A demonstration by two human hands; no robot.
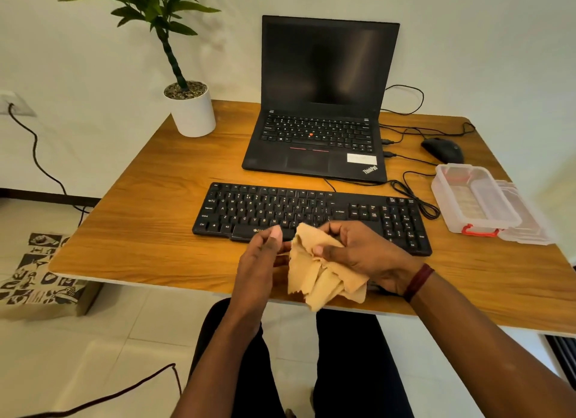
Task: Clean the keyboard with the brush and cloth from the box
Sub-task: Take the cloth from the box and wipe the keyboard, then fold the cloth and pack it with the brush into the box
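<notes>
Fingers (335, 230) first: curled tight round the tan cloth (321, 280) on the right hand (364, 255), thumb pressing into the folds, loose corners dangling past the near edge of the table (140, 230). Over to the left hand (258, 261): thumb up, close against the cloth's left edge, but can't tell whether pinching it or only touching, with the fingertips hidden behind the palm. All of it held just above the front of the keyboard (311, 212), near the space bar, not yet flat on the keys. Off to the right, well apart, the clear box (473, 196) standing open, lid (530, 221) lying right against it. So, fetching the cloth: done, by the look of it. No plain sign of the brush anywhere. Something dark under the right wrist, too hidden to name, so can't say whether brushed already or not. Judging by this, somewhere in the middle: cloth out and being readied, wiping across the keys to come, then presumably packing back into the box. Beyond the keyboard, laptop (314, 137) open and dark, mouse (442, 149) just behind the box.
</notes>
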